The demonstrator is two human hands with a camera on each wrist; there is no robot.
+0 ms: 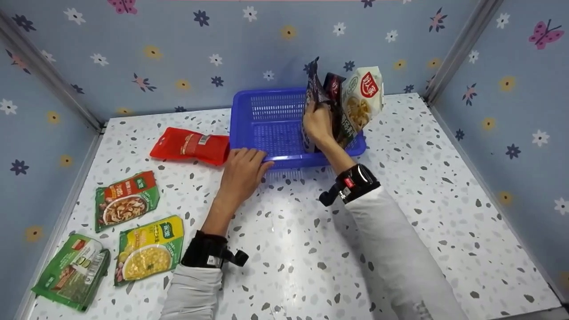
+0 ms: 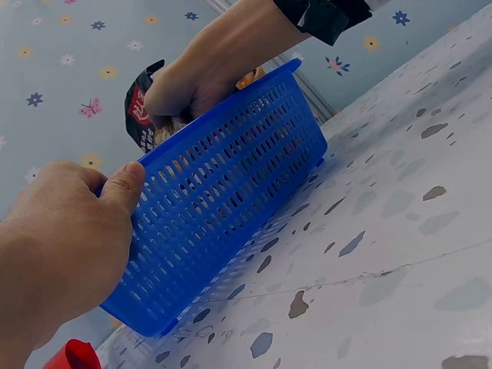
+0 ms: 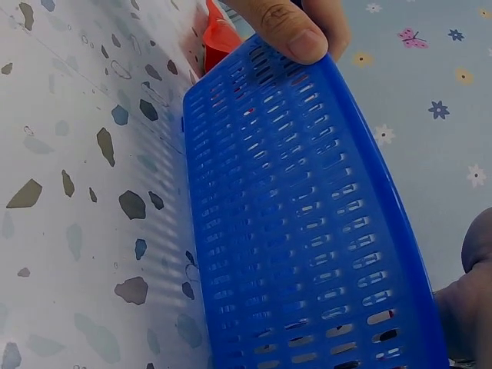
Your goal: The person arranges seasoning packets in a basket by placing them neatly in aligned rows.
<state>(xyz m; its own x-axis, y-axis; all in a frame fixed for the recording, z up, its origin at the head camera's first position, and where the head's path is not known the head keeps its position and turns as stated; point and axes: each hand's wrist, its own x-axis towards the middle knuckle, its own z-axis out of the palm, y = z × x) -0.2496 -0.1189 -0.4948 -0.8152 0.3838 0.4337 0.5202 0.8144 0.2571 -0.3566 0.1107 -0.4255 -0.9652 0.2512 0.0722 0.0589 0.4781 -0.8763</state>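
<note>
Head view: blue basket (image 1: 289, 161) sits on the speckled counter (image 1: 284, 231), toward the back wall (image 1: 266, 44), which has a flower print. Left hand (image 1: 242, 171) grips the basket at its near left corner; in the left wrist view the thumb lies along the rim, and the right wrist view also catches that thumb there. Right hand (image 1: 318, 122) is down inside the basket's right part, fingers bent against a dark packet (image 1: 314, 86); fingertips hidden, so cannot tell if it grips or just pushes. Dark packet stands up in the basket, top end poking above the rim. Right of it, also in the basket: a second dark packet with a red label (image 1: 334, 84), then a white packet (image 1: 363, 100) with a red logo and food picture, leaning outward over the right side. Left part of basket shows bare mesh floor. Red packet (image 1: 191, 144) lies on the counter at the basket's left side, its right end close to the left hand; contact with the basket unclear. Farther left, lying on the counter: red-green packet (image 1: 126, 200), yellow packet (image 1: 151, 249) nearer the person, green packet (image 1: 71, 271) at far left. Grey sleeves (image 1: 395, 249), black wrist straps (image 1: 358, 182) on both arms.
</note>
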